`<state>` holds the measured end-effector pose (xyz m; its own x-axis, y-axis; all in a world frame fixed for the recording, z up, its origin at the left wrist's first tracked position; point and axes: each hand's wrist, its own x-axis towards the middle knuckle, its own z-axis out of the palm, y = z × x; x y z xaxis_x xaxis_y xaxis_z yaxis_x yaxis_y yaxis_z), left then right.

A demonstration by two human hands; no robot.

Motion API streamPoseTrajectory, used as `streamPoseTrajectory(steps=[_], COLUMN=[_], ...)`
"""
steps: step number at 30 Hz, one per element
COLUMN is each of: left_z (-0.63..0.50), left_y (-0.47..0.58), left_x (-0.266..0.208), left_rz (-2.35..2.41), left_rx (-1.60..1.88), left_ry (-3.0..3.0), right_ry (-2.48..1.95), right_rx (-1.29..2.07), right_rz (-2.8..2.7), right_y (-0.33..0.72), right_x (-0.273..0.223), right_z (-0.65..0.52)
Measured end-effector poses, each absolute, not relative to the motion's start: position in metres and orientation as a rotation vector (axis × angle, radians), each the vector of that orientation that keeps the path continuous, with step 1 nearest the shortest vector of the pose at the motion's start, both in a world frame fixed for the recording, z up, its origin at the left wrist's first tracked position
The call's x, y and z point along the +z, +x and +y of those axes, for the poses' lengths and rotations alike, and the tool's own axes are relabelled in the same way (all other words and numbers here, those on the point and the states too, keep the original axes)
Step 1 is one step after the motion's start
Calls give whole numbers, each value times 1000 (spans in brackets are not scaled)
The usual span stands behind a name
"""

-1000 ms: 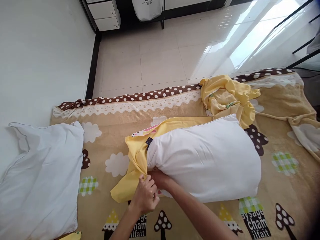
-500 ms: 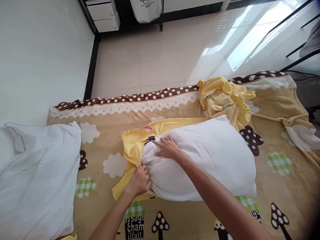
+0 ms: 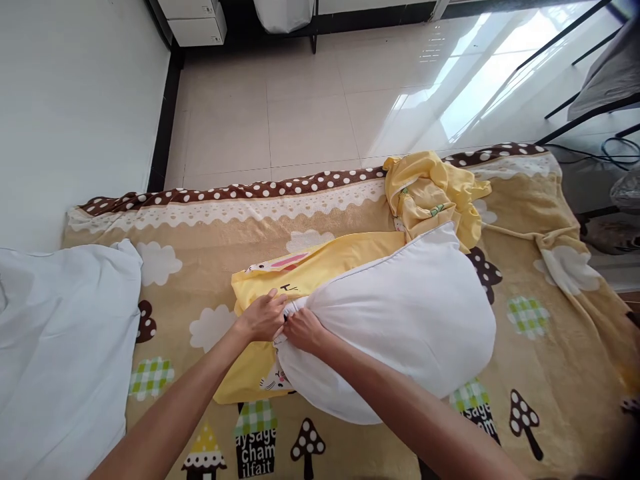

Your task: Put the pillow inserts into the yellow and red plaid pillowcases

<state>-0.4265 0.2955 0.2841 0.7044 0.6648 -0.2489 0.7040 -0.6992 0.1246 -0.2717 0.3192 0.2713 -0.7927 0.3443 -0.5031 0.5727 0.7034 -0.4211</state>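
A plump white pillow [image 3: 400,320] lies on a yellow pillowcase [image 3: 350,253] printed with rabbit faces. The pillow's left end is gathered into a narrow bunch. My right hand [image 3: 303,330] is closed around that bunch. Right beside it, fingers nearly touching, my left hand [image 3: 263,318] is closed at the tip of the same end. A bit of dark tag shows between the hands; the fingertips and the cloth inside them are partly hidden. The pillowcase spreads out above and below my left hand.
Another white pillow [image 3: 60,347] lies at the left by the wall. A crumpled yellow cloth [image 3: 435,193] sits beyond the pillow. Everything lies on a tan patterned blanket [image 3: 190,267]. Past its edge are floor tiles [image 3: 225,127], white boxes [image 3: 197,30], and a black-framed rack at the right.
My right hand has gone from spread flat on the pillow to gripping its gathered end. My left hand has moved up beside it. The pillow's end is drawn narrower, uncovering more rabbit print.
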Motion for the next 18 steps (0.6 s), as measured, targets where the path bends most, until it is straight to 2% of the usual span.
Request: streamPoseTrajectory(steps=[4, 8, 10, 13, 18], left_z=[272, 243, 229, 204, 145], left_y=[-406, -391, -386, -379, -365], left_x=[295, 289, 278, 255, 230], left_rz=[1166, 1812, 2104, 2267, 2351], left_rx=[-65, 79, 3, -61, 209], left_ry=[2809, 2637, 2406, 2145, 1987], right_ry=[1090, 1300, 1236, 1090, 808], right_rx=[-695, -641, -675, -635, -449], right_rz=[2491, 2549, 2692, 2961, 3190], right_y=[-268, -256, -245, -215, -149], right_x=[256, 249, 253, 269, 285], right_z=[350, 378, 375, 336, 214])
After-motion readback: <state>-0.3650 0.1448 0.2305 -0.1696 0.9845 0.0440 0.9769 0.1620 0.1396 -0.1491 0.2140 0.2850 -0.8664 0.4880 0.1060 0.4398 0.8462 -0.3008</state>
